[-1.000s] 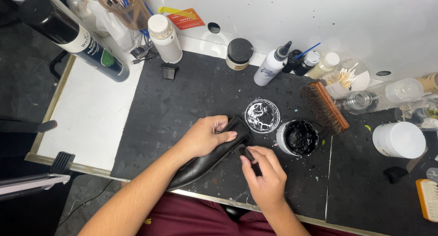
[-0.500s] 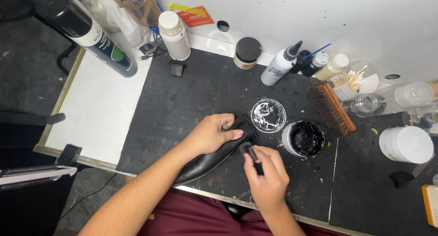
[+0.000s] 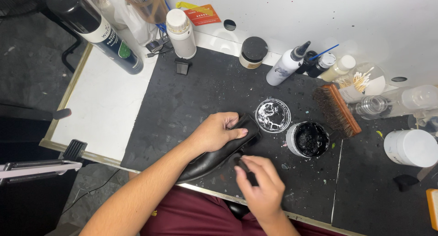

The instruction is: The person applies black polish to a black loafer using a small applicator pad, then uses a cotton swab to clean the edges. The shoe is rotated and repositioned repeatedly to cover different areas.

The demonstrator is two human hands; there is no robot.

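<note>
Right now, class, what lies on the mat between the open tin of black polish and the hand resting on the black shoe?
In the head view, a clear lid smeared white lies between the open tin of black polish and the left hand on the black shoe.

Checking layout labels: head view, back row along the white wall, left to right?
Dark spray can → white-capped bottle → black-lidded jar → white squeeze bottle → cotton swabs → clear bottle lying on its side.

Glossy black leather shoe (image 3: 214, 159), flat on mat edge
</note>
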